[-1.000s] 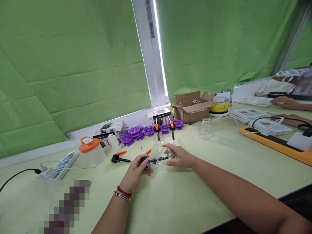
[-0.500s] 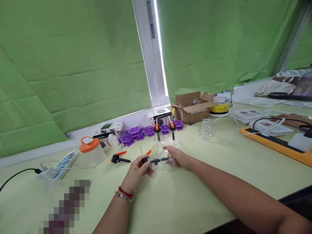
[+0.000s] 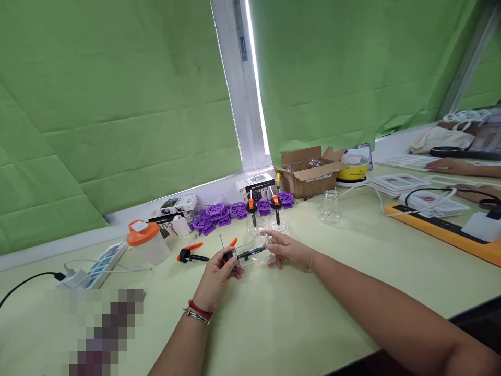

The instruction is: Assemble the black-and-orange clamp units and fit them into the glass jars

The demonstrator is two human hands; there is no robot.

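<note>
At the centre of the pale green worktop (image 3: pixel 282 313), a transparent, round-bodied bottle (image 3: pixel 254 251) lies on its side between both hands, neck to the left, wide base to the right; whether it touches the worktop cannot be told. The left hand (image 3: pixel 219 269) has its grip closed about the neck end, at a black head with an orange lever (image 3: pixel 228 256); a black tube (image 3: pixel 250 254) extends from there inside the bottle. The right hand (image 3: pixel 290 249) has its grip partly spread, thumb and fingers curved around the base. Just beyond stand two upright transparent bottles with black-and-orange heads (image 3: pixel 278 215). A separate black-and-orange head assembly (image 3: pixel 185 255) lies to the left; a transparent, waisted bottle (image 3: pixel 330 208) stands far right.
</note>
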